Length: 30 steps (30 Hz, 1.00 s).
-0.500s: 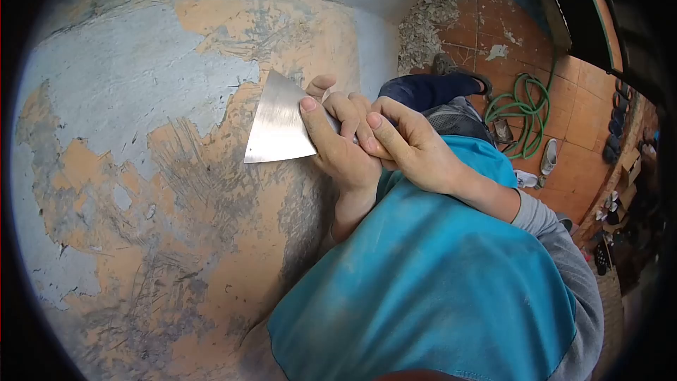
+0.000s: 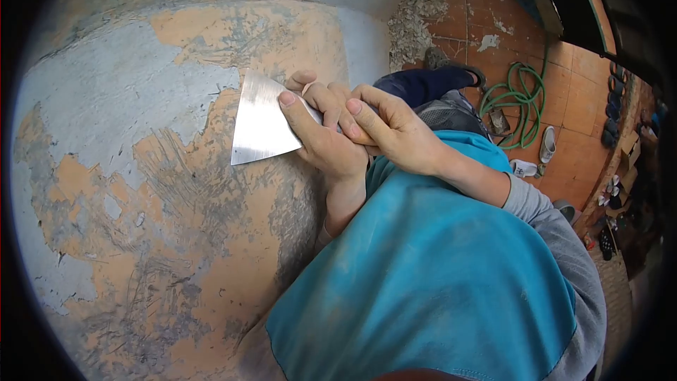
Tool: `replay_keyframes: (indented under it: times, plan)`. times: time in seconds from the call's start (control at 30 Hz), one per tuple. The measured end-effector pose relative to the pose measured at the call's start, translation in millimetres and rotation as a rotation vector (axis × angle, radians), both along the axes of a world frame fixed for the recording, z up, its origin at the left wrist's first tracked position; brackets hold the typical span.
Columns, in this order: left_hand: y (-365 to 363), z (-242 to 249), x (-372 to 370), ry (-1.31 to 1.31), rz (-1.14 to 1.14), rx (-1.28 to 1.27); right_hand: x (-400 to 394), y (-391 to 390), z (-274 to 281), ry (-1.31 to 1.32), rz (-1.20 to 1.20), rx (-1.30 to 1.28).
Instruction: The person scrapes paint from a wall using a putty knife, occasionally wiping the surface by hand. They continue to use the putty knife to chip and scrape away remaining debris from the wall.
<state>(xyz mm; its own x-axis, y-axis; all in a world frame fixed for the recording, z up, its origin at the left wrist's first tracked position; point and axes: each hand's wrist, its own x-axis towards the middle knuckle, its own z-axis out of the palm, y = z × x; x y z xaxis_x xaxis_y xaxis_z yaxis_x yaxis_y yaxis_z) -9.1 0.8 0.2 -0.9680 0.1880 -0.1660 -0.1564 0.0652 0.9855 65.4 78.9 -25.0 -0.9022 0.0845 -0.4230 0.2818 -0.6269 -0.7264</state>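
A scraper (image 2: pixel 262 123) with a wide, flat metal blade is held up in front of the wall, its broad edge towards the lower left. My left hand (image 2: pixel 331 142) is closed round it, palm up, with the thumb lying on the blade and the fingers curled over the handle side. My right hand (image 2: pixel 405 137) is closed against the left fingers and grips the handle end, which the fingers mostly hide. Behind the blade, the wall (image 2: pixel 211 240) shows grey-blue paint (image 2: pixel 141 88) in patches among bare, scratched tan areas.
Paint flakes (image 2: pixel 416 21) litter the tiled floor (image 2: pixel 518 35) along the wall's foot. A coiled green hose (image 2: pixel 518 102), a pale shoe (image 2: pixel 548 144) and several dark sandals (image 2: pixel 615 109) lie on the right. My teal shirt (image 2: pixel 423 261) fills the lower part of the view.
Both hands and the scraper appear slightly further left in the view. The background has also shifted left a little, and the grip looks the same.
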Motion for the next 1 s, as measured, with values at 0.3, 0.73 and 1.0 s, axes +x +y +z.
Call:
replay_keyframes:
  times: [0.3, 0.73, 1.0]
  plan:
    - [10.1, 6.4, -7.3, -0.065, 0.01, 0.144, -6.5, -8.8, 11.2, -0.038, -0.012, 0.119]
    - [15.2, 64.9, -32.0, -0.07, -0.098, 0.245, -30.3, -20.8, 52.1, 0.059, -0.142, 0.235]
    - [-5.0, 36.4, 0.7, 0.084, -0.679, -0.233, 59.9, 30.0, 32.2, 0.194, 0.243, 0.464]
